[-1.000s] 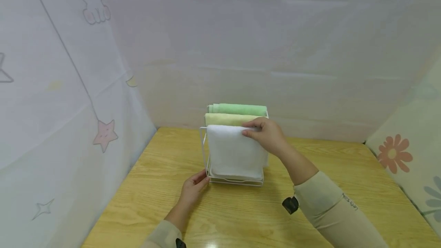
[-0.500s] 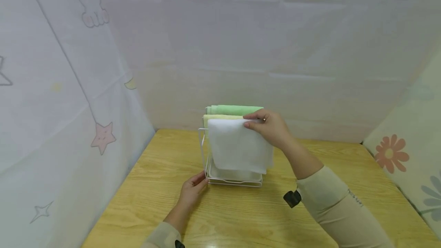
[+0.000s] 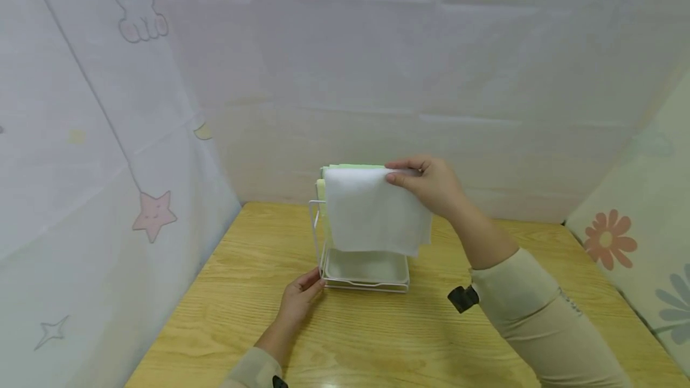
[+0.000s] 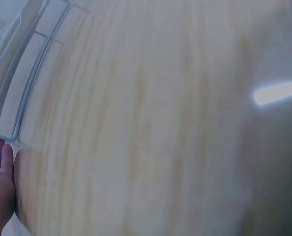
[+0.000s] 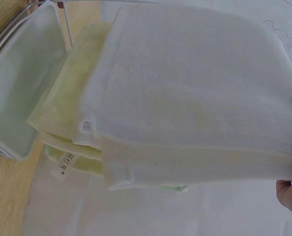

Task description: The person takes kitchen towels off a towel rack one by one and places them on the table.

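Observation:
My right hand pinches the top edge of a folded white towel, near its right corner. The towel hangs down in front of a white wire towel rack, its lower edge above a shallow white tray in the rack's base. Behind it, a yellow towel and a green towel hang on the rack, mostly hidden. Low at the rack's front left corner, my left hand holds the wire frame; in the left wrist view its fingers are at that corner.
The rack stands on a wood-grain table. Cloth with printed stars and a rabbit hangs on the left, a plain cloth wall closes the back, and cloth with printed flowers hangs on the right.
My right hand has lifted the white towel upward off the front of the rack, uncovering the tray and covering more of the yellow and green towels. My left hand has stayed at the corner.

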A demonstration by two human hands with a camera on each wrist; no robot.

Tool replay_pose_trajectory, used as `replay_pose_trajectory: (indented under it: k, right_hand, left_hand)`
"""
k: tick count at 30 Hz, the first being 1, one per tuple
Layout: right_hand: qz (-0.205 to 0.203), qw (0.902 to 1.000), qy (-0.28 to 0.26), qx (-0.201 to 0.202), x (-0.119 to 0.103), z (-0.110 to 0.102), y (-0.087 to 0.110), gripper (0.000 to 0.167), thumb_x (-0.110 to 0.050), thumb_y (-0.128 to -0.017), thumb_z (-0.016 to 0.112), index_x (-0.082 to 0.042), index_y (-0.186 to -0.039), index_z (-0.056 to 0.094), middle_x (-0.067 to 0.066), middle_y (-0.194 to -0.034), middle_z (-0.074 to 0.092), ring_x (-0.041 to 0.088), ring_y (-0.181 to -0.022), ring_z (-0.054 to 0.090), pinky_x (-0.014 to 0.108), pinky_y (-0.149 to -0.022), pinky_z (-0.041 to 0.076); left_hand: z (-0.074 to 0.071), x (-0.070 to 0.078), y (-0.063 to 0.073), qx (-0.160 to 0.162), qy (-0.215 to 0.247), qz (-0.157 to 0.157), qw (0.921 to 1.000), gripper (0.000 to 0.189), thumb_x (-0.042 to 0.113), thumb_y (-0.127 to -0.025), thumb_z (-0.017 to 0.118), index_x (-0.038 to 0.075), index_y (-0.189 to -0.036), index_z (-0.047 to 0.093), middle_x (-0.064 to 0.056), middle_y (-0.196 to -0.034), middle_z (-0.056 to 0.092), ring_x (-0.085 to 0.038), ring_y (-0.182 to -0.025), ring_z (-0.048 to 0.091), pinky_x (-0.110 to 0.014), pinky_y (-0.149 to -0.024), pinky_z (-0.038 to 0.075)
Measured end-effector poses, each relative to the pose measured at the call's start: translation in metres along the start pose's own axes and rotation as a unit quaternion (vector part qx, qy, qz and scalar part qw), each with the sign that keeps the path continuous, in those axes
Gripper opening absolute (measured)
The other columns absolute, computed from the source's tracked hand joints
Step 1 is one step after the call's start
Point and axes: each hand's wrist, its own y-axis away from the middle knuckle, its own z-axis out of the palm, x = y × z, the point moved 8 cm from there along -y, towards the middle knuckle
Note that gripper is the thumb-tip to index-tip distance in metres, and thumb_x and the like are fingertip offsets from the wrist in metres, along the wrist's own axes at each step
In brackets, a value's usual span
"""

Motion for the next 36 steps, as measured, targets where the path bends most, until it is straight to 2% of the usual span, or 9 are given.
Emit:
replay_pose_trajectory:
  k: [5, 13, 18, 24, 27, 31, 36]
  right_hand:
    - [-0.006, 1.0000, -0.003, 0.005, -0.011, -0.009, -0.002, 0.031, -0.030, -0.088, 0.074, -0.014, -0.115, 0.073, 0.006, -0.123, 0.069, 0.021, -0.100, 0.066, 0.026, -0.071, 0.057]
    - [-0.008, 0.9993, -0.019, 0.031, -0.028, -0.028, 0.001, 0.033, -0.033, -0.087, 0.075, -0.014, -0.114, 0.073, 0.008, -0.115, 0.071, 0.012, -0.080, 0.067, 0.026, -0.065, 0.058]
    - [-0.007, 0.9980, -0.037, 0.050, -0.035, -0.041, 0.006, 0.036, -0.036, -0.085, 0.076, -0.014, -0.114, 0.073, 0.005, -0.112, 0.071, 0.008, -0.078, 0.067, 0.025, -0.066, 0.058]
    - [-0.039, 0.9945, -0.057, 0.078, -0.049, -0.060, 0.012, 0.032, -0.033, -0.084, 0.078, -0.017, -0.112, 0.075, -0.013, -0.100, 0.070, 0.004, -0.078, 0.067, 0.022, -0.065, 0.057]
    - [-0.053, 0.9917, -0.080, 0.085, -0.056, -0.069, 0.016, 0.024, -0.029, -0.084, 0.078, -0.020, -0.107, 0.077, -0.019, -0.092, 0.070, 0.004, -0.074, 0.067, 0.022, -0.062, 0.057]
    - [-0.069, 0.9857, -0.110, 0.107, -0.062, -0.080, 0.023, 0.016, -0.020, -0.084, 0.079, -0.024, -0.099, 0.079, -0.019, -0.086, 0.072, 0.004, -0.070, 0.068, 0.022, -0.059, 0.058]
    - [-0.090, 0.9793, -0.127, 0.130, -0.070, -0.097, 0.033, 0.016, -0.015, -0.081, 0.081, -0.024, -0.094, 0.080, -0.017, -0.084, 0.073, 0.004, -0.068, 0.067, 0.019, -0.055, 0.056]
  left_hand:
    - [0.000, 0.003, 0.001, 0.006, -0.003, 0.005, 1.0000, 0.042, 0.011, -0.094, 0.066, -0.007, -0.131, 0.056, -0.024, -0.132, 0.060, -0.031, -0.121, 0.059, -0.016, -0.090, 0.054]
    - [-0.001, 0.003, -0.001, 0.012, 0.005, 0.022, 0.9997, 0.041, 0.008, -0.092, 0.067, -0.010, -0.128, 0.057, -0.027, -0.129, 0.061, -0.009, -0.106, 0.064, -0.014, -0.087, 0.054]
    - [-0.001, 0.003, -0.001, 0.013, 0.008, 0.024, 0.9996, 0.041, 0.008, -0.092, 0.067, -0.011, -0.127, 0.057, -0.028, -0.128, 0.061, -0.003, -0.101, 0.063, -0.014, -0.087, 0.054]
    - [0.000, 0.003, 0.000, 0.014, 0.016, 0.007, 0.9997, 0.041, 0.008, -0.092, 0.066, -0.009, -0.129, 0.057, -0.026, -0.131, 0.060, -0.014, -0.109, 0.064, -0.016, -0.089, 0.054]
    - [0.001, 0.002, 0.000, 0.013, 0.017, 0.001, 0.9998, 0.041, 0.008, -0.092, 0.066, -0.008, -0.129, 0.057, -0.025, -0.132, 0.060, -0.020, -0.114, 0.063, -0.018, -0.090, 0.055]
    - [0.001, 0.002, 0.000, 0.012, 0.018, -0.002, 0.9998, 0.042, 0.008, -0.092, 0.067, -0.008, -0.130, 0.057, -0.025, -0.132, 0.060, -0.021, -0.114, 0.063, -0.019, -0.090, 0.055]
    - [0.000, 0.001, -0.001, 0.016, 0.021, -0.007, 0.9996, 0.042, 0.007, -0.092, 0.067, -0.008, -0.129, 0.057, -0.025, -0.130, 0.061, -0.021, -0.114, 0.063, -0.019, -0.089, 0.056]
